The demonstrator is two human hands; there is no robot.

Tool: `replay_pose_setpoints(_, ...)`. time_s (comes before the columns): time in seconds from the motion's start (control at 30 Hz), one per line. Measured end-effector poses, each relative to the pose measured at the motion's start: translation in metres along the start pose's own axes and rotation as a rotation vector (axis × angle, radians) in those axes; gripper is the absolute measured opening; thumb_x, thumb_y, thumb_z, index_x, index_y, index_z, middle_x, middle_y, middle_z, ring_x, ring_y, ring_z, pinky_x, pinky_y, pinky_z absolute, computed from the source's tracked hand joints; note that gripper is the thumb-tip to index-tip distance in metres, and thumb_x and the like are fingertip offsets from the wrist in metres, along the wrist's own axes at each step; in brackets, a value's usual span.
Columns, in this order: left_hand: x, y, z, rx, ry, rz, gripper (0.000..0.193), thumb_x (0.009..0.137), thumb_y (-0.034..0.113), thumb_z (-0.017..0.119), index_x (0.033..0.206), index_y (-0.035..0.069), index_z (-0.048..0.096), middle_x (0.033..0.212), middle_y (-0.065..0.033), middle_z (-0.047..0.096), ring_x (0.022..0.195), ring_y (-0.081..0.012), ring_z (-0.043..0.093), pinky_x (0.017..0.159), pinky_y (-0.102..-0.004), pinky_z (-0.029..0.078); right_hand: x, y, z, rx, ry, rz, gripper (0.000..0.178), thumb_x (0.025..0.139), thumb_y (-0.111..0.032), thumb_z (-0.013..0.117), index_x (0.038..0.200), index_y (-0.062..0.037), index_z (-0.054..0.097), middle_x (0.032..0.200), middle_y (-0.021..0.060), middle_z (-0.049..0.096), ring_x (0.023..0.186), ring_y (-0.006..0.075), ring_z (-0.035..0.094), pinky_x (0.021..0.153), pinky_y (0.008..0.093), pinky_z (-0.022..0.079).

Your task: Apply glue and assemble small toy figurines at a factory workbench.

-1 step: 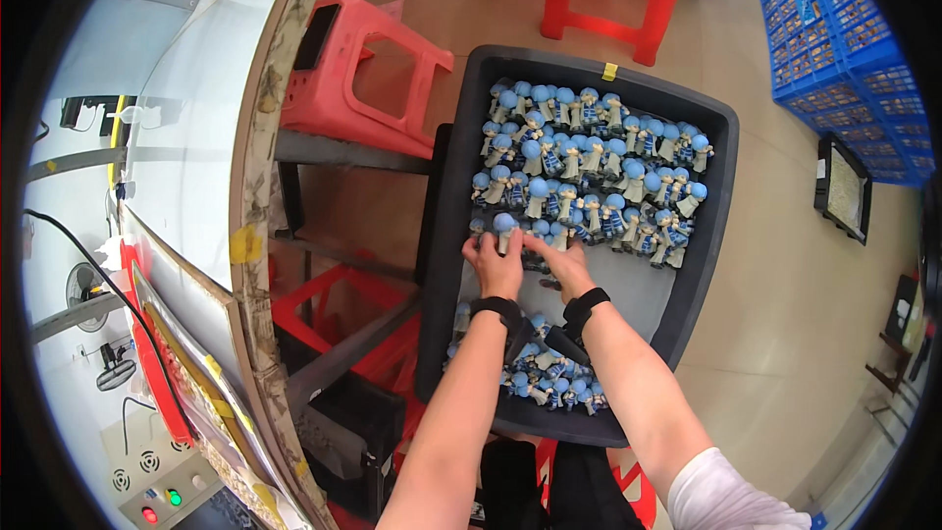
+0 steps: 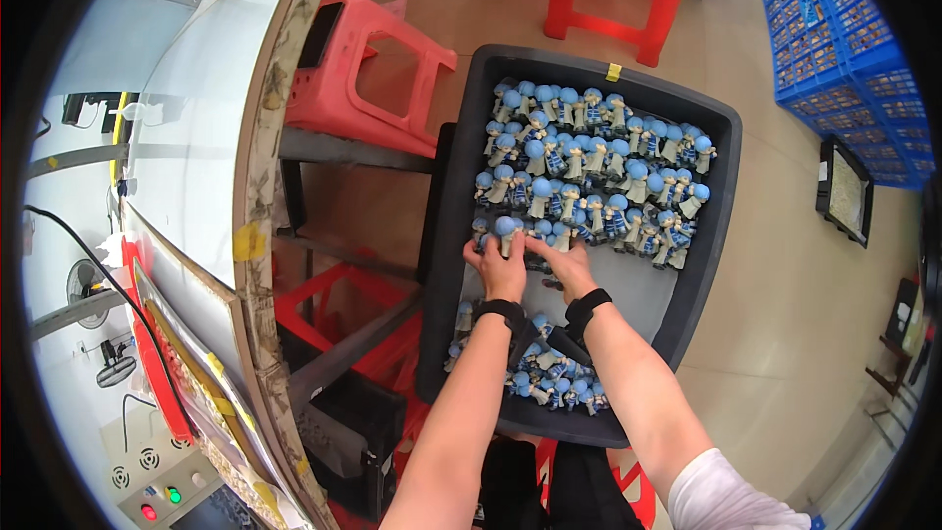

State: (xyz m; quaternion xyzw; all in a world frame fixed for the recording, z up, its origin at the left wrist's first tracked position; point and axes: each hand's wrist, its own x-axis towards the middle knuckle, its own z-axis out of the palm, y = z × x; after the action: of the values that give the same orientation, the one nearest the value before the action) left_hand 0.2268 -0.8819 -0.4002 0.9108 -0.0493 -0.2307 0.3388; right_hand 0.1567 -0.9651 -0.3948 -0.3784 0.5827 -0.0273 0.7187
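A deep black tray [image 2: 724, 236] holds rows of small figurines [image 2: 594, 157] with round blue heads, pale capes and blue-striped clothes. At the near end of the upper group, my left hand [image 2: 500, 273] is closed around a figurine [image 2: 506, 227], its blue head showing above the fingertips. Just to the right, my right hand [image 2: 564, 267] reaches in with bent fingers among the closest figurines. What its fingers grip is hidden, though a small dark piece shows below the palm. Both wrists wear black bands. Another group of figurines [image 2: 559, 383] lies along the tray's near side.
A worn-edged white worktable [image 2: 201, 137] runs along the left. Red plastic stools [image 2: 368, 69] stand beside it and beyond the tray. Blue crates [image 2: 844, 49] are stacked at the far right, with a small black tray [image 2: 844, 186] on the floor by them.
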Motion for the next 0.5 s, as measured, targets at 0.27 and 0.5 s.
replay_pose_setpoints(0.27,0.003,-0.013,-0.015,0.014,-0.125,-0.018,0.064,0.076,0.052,0.058,0.115,0.002,0.051,0.135,-0.0269,0.014,0.12,-0.0412,0.027,0.098,-0.0395,0.029,0.005,0.0,-0.005,0.023,-0.146,0.059,0.075,0.063,-0.034,0.076,0.121,-0.0019,0.04,0.114,0.0098,0.052,0.102,0.0206,0.05,0.076,0.033,0.046)
replay_pose_setpoints(0.5,0.011,-0.002,-0.024,0.099,-0.21,-0.114,0.059,0.076,0.056,0.055,0.109,0.007,0.057,0.13,-0.0228,0.023,0.114,-0.0356,0.033,0.097,-0.0349,0.029,-0.006,-0.008,0.003,0.044,-0.223,0.1,0.074,0.066,-0.039,0.073,0.123,-0.0093,0.037,0.111,0.0067,0.051,0.1,0.0221,0.05,0.048,0.0347,0.049)
